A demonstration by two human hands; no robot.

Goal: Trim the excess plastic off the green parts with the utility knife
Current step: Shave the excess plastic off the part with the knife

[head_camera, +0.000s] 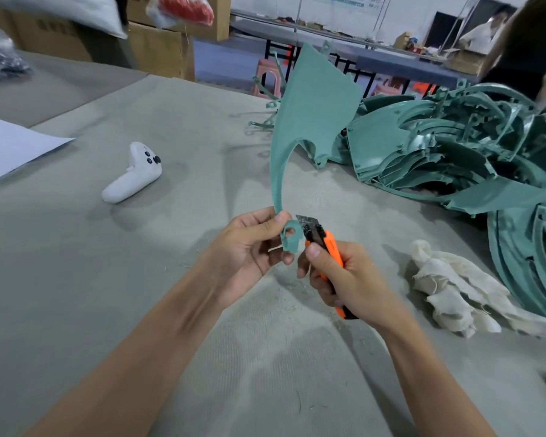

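My left hand point(252, 247) pinches the narrow lower end of a green plastic part point(309, 108), a flat wing-shaped piece that rises upright above the table. My right hand point(344, 279) grips an orange utility knife point(328, 247) with its thumb on the slider. The knife's blade point(304, 223) touches the ring-shaped tab at the part's bottom end, just right of my left thumb.
A big heap of green parts point(454, 152) covers the table's right side. A crumpled white cloth point(454, 285) lies right of my right hand. A white controller point(133, 173) lies to the left, white paper point(10, 146) at far left. A person point(530, 42) stands at upper right.
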